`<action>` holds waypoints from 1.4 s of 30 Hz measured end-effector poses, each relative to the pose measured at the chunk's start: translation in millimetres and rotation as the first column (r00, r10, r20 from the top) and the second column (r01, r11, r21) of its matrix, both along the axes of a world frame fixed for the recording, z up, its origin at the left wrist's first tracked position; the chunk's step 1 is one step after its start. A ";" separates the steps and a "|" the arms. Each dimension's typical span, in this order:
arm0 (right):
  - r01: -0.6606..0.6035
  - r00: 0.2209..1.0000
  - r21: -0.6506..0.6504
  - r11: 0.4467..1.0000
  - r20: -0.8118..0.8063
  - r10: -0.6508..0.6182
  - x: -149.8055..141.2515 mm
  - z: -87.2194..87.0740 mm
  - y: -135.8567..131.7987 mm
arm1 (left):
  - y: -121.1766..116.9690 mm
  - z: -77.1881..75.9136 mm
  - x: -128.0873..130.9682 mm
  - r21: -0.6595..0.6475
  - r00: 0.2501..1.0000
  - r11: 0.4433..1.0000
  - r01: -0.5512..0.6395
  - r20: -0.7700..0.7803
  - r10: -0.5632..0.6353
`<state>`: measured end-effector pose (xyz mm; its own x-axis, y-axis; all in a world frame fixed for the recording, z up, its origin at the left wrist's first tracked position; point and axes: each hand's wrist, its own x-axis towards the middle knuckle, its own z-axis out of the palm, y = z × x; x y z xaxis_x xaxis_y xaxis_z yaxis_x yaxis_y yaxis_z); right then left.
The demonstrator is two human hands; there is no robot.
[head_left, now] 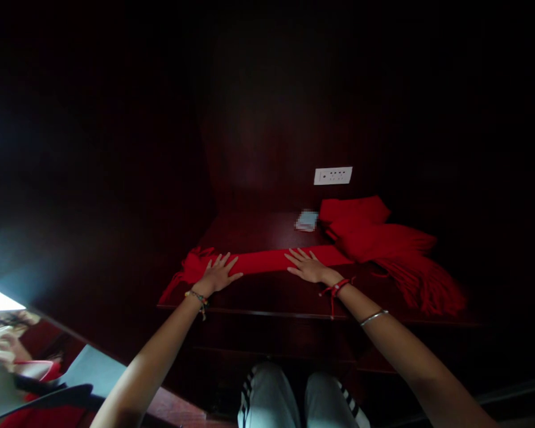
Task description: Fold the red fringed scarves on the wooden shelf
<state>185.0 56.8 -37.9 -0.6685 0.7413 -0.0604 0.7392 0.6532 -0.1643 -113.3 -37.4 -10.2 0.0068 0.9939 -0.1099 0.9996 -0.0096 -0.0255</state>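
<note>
A long red scarf (pixel 263 261), folded into a narrow strip, lies across the dark wooden desk (pixel 258 294). Its fringed end is at the left. My left hand (pixel 218 274) rests flat near that fringe, fingers spread on the cloth. Farther right along the strip, my right hand (pixel 306 266) lies with its palm down and fingers apart. Beside the strip's right end sits a loose heap of red fabric (pixel 374 235), with fringe hanging toward the desk's front edge.
A small pale rectangular item (pixel 307 220), blurred out, lies behind the scarf. A white wall socket (pixel 333 176) is on the back panel. Dark panels rise at the left and back. My knees (pixel 271 392) are below the desk edge.
</note>
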 end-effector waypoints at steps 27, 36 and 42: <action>0.079 0.996 0.090 0.993 0.034 -0.082 65.0 -15.3 7.9 | 9.9 24.8 -86.5 0.312 0.942 0.891 0.331 -0.165 -0.292; 0.086 0.996 0.115 0.990 0.019 -0.089 66.4 -18.6 8.1 | 31.3 40.8 -81.7 0.476 0.958 0.875 0.085 0.203 -0.203; 0.083 0.996 0.126 0.989 0.025 -0.087 65.9 -17.2 7.2 | 22.5 31.3 -80.0 0.192 0.911 0.965 0.176 0.341 -0.234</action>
